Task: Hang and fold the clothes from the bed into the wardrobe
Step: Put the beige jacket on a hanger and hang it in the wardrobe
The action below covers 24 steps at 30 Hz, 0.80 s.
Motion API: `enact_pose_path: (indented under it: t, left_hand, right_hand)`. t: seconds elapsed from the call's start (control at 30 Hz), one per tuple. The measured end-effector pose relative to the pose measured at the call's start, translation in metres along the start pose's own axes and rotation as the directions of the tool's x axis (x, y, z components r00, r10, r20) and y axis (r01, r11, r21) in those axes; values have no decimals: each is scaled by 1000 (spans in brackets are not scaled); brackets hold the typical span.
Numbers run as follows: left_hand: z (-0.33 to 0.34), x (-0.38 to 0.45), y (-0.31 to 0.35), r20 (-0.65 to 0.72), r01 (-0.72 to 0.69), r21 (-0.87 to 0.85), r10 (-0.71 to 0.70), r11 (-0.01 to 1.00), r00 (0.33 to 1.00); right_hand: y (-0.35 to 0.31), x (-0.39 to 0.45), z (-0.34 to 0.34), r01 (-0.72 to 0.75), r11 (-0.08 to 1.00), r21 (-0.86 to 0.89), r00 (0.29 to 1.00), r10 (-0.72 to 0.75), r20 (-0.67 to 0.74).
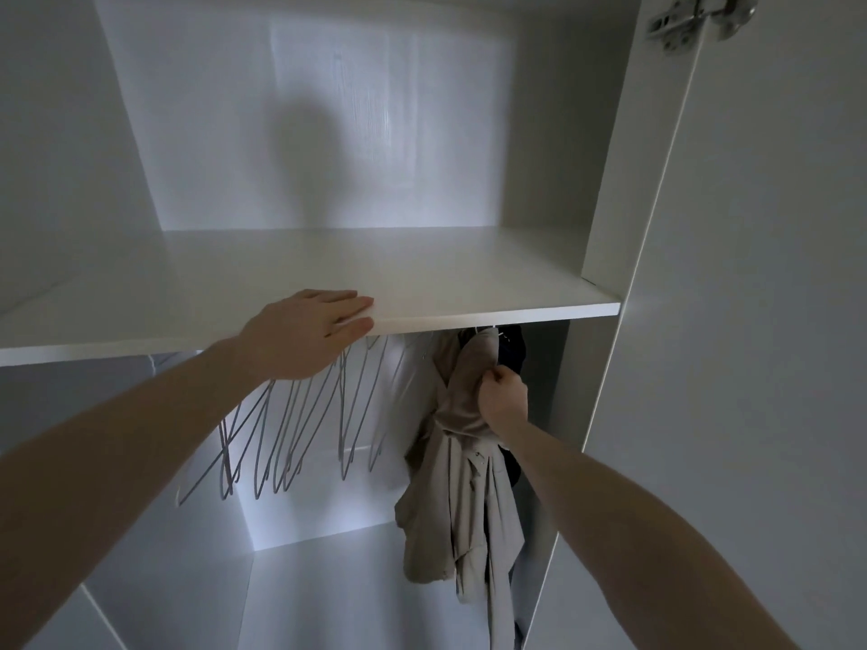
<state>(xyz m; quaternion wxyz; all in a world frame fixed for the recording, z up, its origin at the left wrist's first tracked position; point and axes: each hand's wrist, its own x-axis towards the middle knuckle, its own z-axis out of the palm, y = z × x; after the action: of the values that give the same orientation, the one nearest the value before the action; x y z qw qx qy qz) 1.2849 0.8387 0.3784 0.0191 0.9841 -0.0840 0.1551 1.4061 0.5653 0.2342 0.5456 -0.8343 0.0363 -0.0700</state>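
Note:
I look into an open white wardrobe. A beige garment hangs under the shelf at the right, its hanger mostly hidden by the shelf edge. My right hand is closed on the garment's upper part near the collar. A dark garment hangs just behind it, mostly hidden. My left hand rests flat on the front edge of the white shelf, fingers on top and thumb below, holding nothing else.
Several bare grey wire hangers hang in a row under the shelf, left of the beige garment. The wardrobe's right side panel and open door with its metal hinge stand close at the right.

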Motion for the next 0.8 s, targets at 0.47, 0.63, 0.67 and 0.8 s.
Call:
enact_pose_path:
  t: [0.47,0.63,0.67,0.8]
  left_hand:
    - [6,5,-7,-26,-6,-4,6,1000,1000]
    - [6,4,-4,-35,-4,5,4,1000,999]
    - [6,4,-4,-37,-4,6,4,1000,999]
    - [7,4,-5,-31,-9,19,10,1000,999]
  right_hand:
    - [15,33,11,-76,930,-361,996,86,10]
    - [27,30,1,-71,870,-487,988,129,86]
    - [26,31,-1,-76,860,-504,984,145,99]
    - [20,30,-7,-108,837,-536,978,187,95]
